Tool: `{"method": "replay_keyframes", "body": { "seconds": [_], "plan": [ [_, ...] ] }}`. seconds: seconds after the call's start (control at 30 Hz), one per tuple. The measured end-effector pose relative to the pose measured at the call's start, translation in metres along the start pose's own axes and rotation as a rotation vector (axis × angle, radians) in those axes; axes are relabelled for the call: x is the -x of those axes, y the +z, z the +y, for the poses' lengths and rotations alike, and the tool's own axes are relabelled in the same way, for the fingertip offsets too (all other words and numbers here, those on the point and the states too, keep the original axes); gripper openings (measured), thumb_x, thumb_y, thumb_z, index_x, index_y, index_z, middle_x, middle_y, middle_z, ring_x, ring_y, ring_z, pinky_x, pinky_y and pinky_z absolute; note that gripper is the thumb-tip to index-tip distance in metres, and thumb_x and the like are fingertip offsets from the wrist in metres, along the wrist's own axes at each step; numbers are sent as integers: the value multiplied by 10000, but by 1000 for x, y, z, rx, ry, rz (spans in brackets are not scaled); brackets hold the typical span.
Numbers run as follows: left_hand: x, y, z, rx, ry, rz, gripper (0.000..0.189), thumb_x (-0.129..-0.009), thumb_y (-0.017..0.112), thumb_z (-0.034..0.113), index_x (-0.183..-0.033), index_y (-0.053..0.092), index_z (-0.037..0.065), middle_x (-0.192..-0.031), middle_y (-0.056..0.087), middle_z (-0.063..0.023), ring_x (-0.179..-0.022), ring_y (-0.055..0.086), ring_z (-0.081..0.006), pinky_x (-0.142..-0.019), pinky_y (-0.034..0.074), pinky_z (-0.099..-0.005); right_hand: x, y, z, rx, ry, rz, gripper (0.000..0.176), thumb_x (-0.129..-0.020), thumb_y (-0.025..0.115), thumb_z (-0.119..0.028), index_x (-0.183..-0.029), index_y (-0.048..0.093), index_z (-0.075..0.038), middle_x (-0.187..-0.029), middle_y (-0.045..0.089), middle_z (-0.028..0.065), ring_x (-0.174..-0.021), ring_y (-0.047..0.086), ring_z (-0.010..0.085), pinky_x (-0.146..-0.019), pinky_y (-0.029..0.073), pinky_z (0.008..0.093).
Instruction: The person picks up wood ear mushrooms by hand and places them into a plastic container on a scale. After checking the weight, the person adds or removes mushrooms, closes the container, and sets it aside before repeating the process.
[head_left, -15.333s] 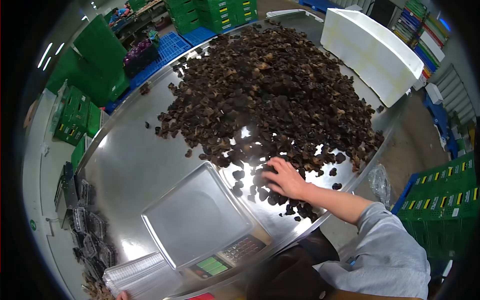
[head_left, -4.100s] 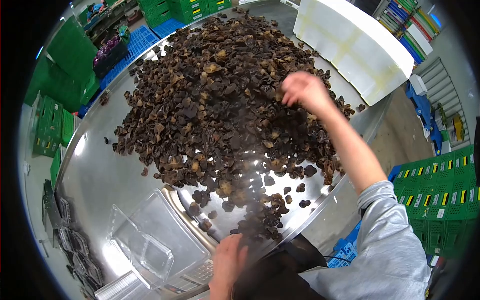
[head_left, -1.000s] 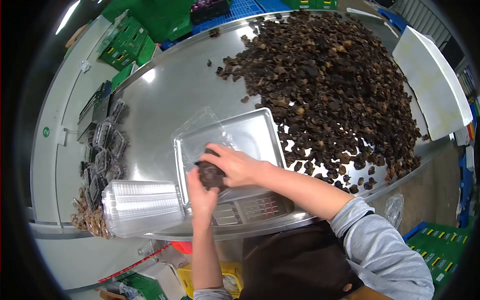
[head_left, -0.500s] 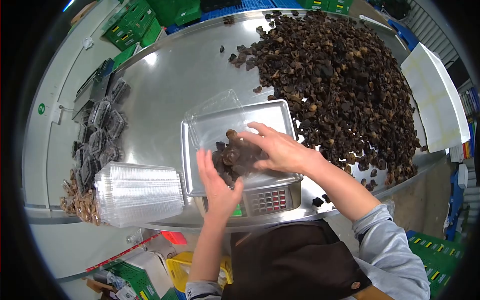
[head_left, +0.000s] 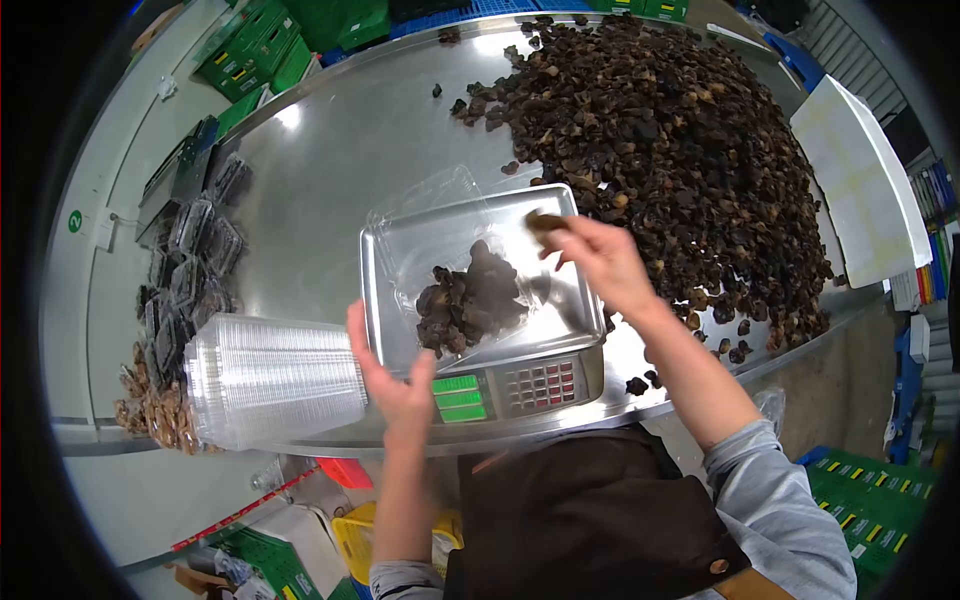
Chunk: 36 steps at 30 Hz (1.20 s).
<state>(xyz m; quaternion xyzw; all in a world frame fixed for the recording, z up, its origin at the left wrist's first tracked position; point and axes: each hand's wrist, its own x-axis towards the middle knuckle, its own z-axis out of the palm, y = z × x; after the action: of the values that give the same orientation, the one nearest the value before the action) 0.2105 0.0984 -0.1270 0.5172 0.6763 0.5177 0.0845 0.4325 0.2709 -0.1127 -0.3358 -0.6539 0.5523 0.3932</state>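
Note:
A clear plastic clamshell box [head_left: 400, 285] lies open on the metal tray [head_left: 585, 300] of a scale [head_left: 500, 390], with dark brown fungus pieces [head_left: 470, 298] in it. My right hand [head_left: 605, 262] is above the tray's right side, its fingers closed on a brown fungus piece [head_left: 545, 226]. At the tray's lower left, my left hand [head_left: 392, 385] has thumb and fingers apart beside the box and holds nothing. A large heap of the same fungus [head_left: 660, 150] covers the table's right part.
Nested empty clear boxes [head_left: 275, 380] stand left of the scale on the metal table [head_left: 320, 170]. Behind them lie filled packs [head_left: 190, 260] and bags of brown pieces [head_left: 155, 405]. A white foam box [head_left: 860, 185] borders the heap. Green crates [head_left: 250, 50] are beyond the table.
My right hand has lifted away from the box to the right with a fungus piece. My left hand has moved left and slightly down, uncovering the green display. The box's contents show more fully.

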Motion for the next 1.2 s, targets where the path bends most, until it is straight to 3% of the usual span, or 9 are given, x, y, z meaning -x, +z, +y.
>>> {"method": "replay_keyframes", "body": {
  "seconds": [0.17, 0.43, 0.63, 0.77, 0.87, 0.93, 1.0, 1.1, 1.2],
  "plan": [
    [14, -69, -36, 156, -303, 237, 550, -855, 564, 1, -1381, 406, -27, -1386, 478, -179, -1300, 441, -264, -1106, 336, -406, 29, -83, 24, 296, 162, 218, 285, -971, 551, -79, -1229, 631, 10, -925, 697, 55, -763, 638, 97, -676, 519, 236],
    [28, -70, -32, 231, -521, 54, 400, -942, 580, 83, -1317, 476, -12, -1122, 605, -96, -929, 581, -123, -828, 463, -249, 48, -106, 25, 552, 202, 257, 250, -943, 591, -57, -1176, 658, 4, -907, 687, 39, -755, 639, 88, -680, 509, 235],
    [27, -32, -14, 245, -638, -179, 445, -956, 584, 124, -1337, 441, -59, -980, 651, -115, -705, 615, -125, -590, 498, -234, 23, -48, -10, 792, -160, 206, 212, -887, 644, -70, -1095, 681, -58, -983, 680, 123, -870, 665, 267, -775, 535, 317],
    [36, -17, -35, 282, -696, -312, 496, -962, 589, 119, -1347, 382, -116, -922, 646, -153, -626, 625, -138, -499, 510, -224, 11, -58, -17, 1350, 138, -53, 466, -826, 685, -111, -1272, 563, -56, -1393, 484, 175, -1281, 466, 355, -1055, 424, 420],
    [35, -5, -43, 461, -723, -267, 463, -944, 588, 56, -1327, 375, -94, -903, 644, -167, -641, 656, -185, -515, 531, -254, -23, -17, 13, 681, -58, -106, 591, -904, 648, -296, -1409, 448, -64, -1440, 449, 208, -1329, 433, 365, -1111, 361, 407],
    [27, -2, -40, 470, -716, -269, 478, -936, 605, 63, -1329, 379, -90, -902, 632, -164, -657, 654, -199, -523, 528, -274, -49, 32, 32, 221, 185, -98, 691, -981, 489, -477, -1478, 346, -20, -1505, 394, 195, -1408, 357, 304, -1153, 279, 387],
    [25, -3, -38, 524, -795, -246, 416, -958, 579, 100, -1290, 409, -83, -925, 634, -205, -683, 670, -229, -544, 547, -295, -70, 66, 69, -339, 406, 35, 647, -998, 455, -480, -1466, 372, -41, -1444, 475, 161, -1379, 384, 252, -1143, 283, 398],
    [23, -5, -39, 754, -888, -110, 373, -977, 537, 129, -1265, 427, -82, -930, 631, -228, -708, 685, -268, -554, 560, -305, -61, 56, 65, -588, 207, 26, 534, -982, 502, -434, -1359, 499, -55, -1332, 571, 122, -1283, 465, 220, -1057, 379, 382],
    [22, -7, -37, 939, -983, -34, 300, -967, 527, 115, -1200, 477, -67, -897, 640, -213, -714, 694, -297, -567, 572, -320, -23, 24, 56, 495, -100, -191, 335, -880, 601, -235, -1161, 620, -54, -1070, 627, 97, -1062, 572, 223, -860, 478, 354]
  ]
}}
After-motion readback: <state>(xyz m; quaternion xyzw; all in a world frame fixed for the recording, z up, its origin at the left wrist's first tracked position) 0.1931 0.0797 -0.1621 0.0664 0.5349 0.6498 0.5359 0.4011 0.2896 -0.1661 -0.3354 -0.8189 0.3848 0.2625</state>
